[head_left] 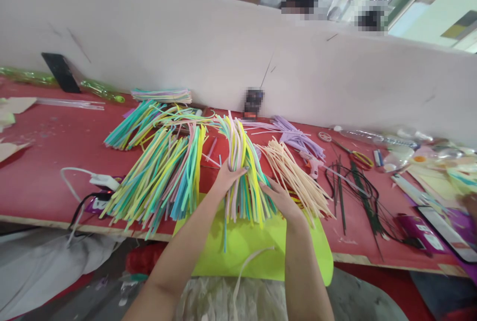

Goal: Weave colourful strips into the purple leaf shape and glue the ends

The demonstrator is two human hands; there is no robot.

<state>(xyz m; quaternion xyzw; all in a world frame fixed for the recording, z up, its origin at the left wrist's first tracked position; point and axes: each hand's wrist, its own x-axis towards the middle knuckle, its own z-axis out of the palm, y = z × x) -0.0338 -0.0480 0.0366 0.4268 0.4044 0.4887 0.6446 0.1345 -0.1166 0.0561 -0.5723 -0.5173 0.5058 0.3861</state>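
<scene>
A bundle of pastel pipe cleaners [242,149] in pink, yellow, mint and blue is bent over at the top, its loose ends hanging toward me. My left hand [229,179] is closed on its left part, thumb across the front. At the right edge, my right hand [281,197] holds the strands from the side, its fingertips partly among them. Below both hands lies a lime-green mat [253,256]. To the left is a spread multicoloured pile of pipe cleaners [160,177]; a peach bundle [298,177] rests just right of my right hand.
Purple pipe cleaners [298,134] and a pink glue gun [314,166] lie at the right, with scissors [359,158] and dark wire stems [363,197] beyond. A white plug with a cable [104,182] sits left. A phone [61,72] leans on the white partition [167,38].
</scene>
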